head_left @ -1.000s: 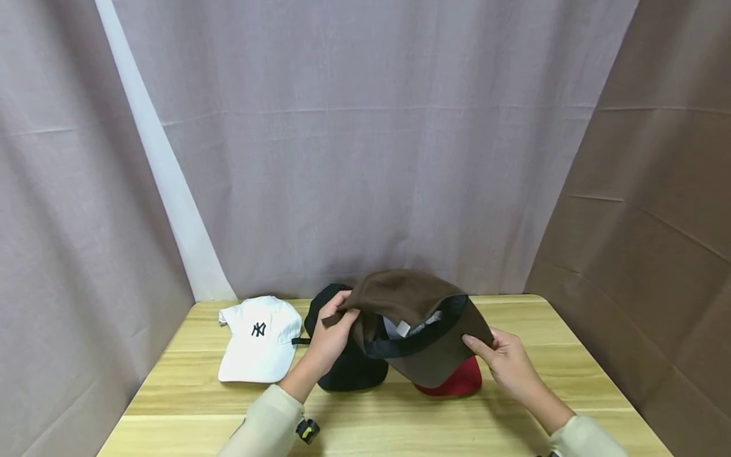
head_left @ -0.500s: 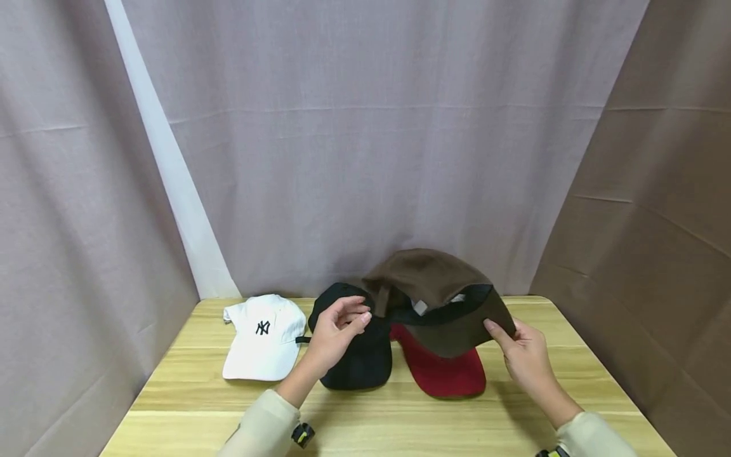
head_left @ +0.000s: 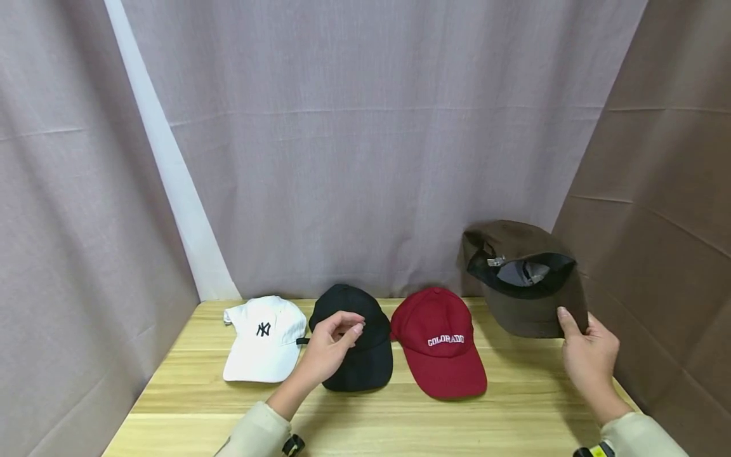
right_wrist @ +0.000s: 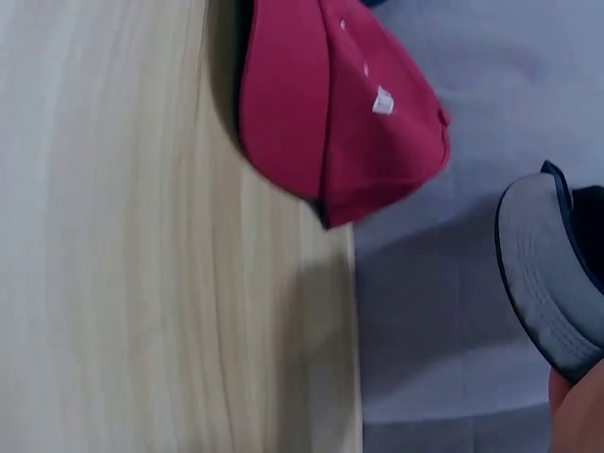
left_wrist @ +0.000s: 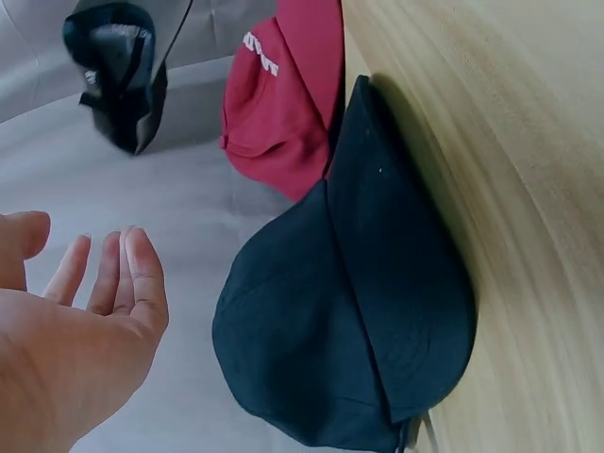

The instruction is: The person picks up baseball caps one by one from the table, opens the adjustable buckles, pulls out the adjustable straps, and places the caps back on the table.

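My right hand [head_left: 591,355] pinches the brim of a brown baseball cap [head_left: 533,311], thumb on top, and holds it up over the table's right side. The cap's hollow underside faces me, showing a dark band and a pale lining. In the right wrist view only the brown cap's brim [right_wrist: 543,264] and a bit of the hand show at the right edge. My left hand [head_left: 325,349] hovers before a black baseball cap [head_left: 360,368] with fingers loosely bent and nothing in them. In the left wrist view that hand [left_wrist: 94,330] is apart from the black cap [left_wrist: 311,311].
On the wooden table [head_left: 400,425] a red cap lettered COLORADO [head_left: 445,368] sits right of the black one. A white cap [head_left: 259,358] with a dark NY emblem lies at the left. Grey curtain [head_left: 365,158] hangs behind the table, and a brown one [head_left: 674,254] at the right.
My left hand has let go of the brown cap and drawn back slightly. The right hand has carried that cap rightward, uncovering the red cap.
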`<state>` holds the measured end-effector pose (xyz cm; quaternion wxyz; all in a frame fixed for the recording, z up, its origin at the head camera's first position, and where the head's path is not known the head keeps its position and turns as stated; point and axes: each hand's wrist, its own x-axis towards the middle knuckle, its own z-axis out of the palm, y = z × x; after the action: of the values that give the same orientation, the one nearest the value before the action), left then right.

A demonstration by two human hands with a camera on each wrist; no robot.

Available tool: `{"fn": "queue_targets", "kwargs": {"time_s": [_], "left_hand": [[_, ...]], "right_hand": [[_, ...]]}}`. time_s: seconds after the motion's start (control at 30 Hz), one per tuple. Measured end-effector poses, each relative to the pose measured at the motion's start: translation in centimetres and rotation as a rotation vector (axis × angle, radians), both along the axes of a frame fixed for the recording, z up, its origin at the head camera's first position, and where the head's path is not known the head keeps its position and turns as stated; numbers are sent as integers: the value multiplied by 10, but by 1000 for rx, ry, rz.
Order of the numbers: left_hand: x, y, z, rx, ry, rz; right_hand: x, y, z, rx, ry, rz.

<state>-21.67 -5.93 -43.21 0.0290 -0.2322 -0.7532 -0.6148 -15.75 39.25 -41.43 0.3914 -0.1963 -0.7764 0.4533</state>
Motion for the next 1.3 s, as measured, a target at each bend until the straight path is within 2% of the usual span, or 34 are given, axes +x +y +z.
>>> {"fn": "queue_targets", "kwargs": {"time_s": [0.33, 0.4, 0.5, 0.63, 0.77, 0.87, 0.97, 1.03, 1.2, 1.3], "left_hand": [[0, -6, 2, 0, -16, 6], [1, -7, 1, 2, -26, 7], [1, -8, 0, 6, -31, 12], [2, -10, -1, 1, -38, 14], [2, -12, -1, -11, -32, 3], [2, -12, -2, -15, -27, -2], [1, -13, -3, -19, -24, -1], [1, -13, -3, -17, -28, 3], [4, -12, -4, -18, -38, 1], [4, -11, -5, -30, -39, 3]], "right_hand": [[2, 22, -13, 39, -96, -79], [2, 24, -17, 82, -98, -86], [1, 26, -22, 205, -47, -80], [1, 28, -31, 429, -39, -7], [3, 29, -42, 630, -143, 144], [0, 26, -51, 749, -165, 261], [-5, 21, -58, 838, -167, 342], [-7, 17, -60, 894, -202, 382], [-7, 13, -64, 943, -403, 466], [-5, 14, -68, 957, -467, 524]]}}
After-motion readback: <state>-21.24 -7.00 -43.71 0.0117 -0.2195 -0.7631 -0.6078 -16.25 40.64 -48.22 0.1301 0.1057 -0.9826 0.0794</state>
